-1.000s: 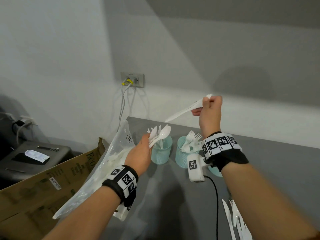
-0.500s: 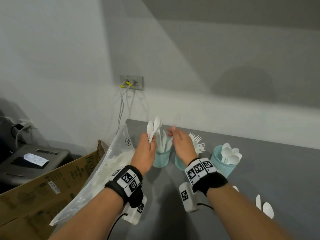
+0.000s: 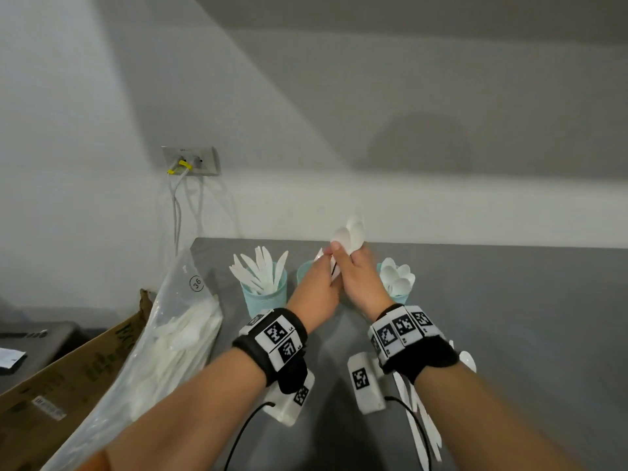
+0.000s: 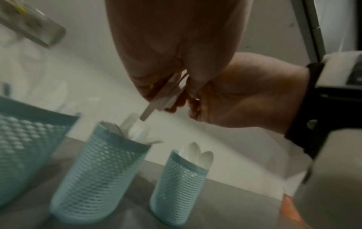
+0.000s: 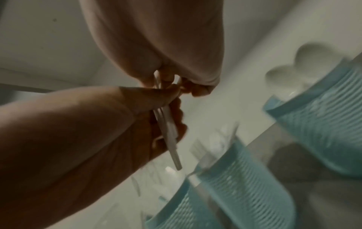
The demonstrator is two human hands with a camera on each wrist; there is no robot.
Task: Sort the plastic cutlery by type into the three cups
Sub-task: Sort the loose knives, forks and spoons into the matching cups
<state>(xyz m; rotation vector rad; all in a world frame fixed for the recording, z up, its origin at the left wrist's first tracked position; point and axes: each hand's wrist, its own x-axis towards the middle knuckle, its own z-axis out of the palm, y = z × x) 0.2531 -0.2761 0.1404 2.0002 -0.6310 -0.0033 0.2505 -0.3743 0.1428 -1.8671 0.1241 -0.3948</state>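
Above table (image 3: 509, 317), hands (image 3: 334, 283) gripping spoons (image 3: 350, 234)

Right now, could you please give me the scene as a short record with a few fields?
left hand: grips the handles of the held spoons
right hand: grips the same bunch, bowls up
knife cup: left of the row, knives standing in it
middle cup: forks, under the hands
spoon cup: right of the row, spoons inside
bag: clear, more cutlery, left table edge
loose cutlery: on the table, near right
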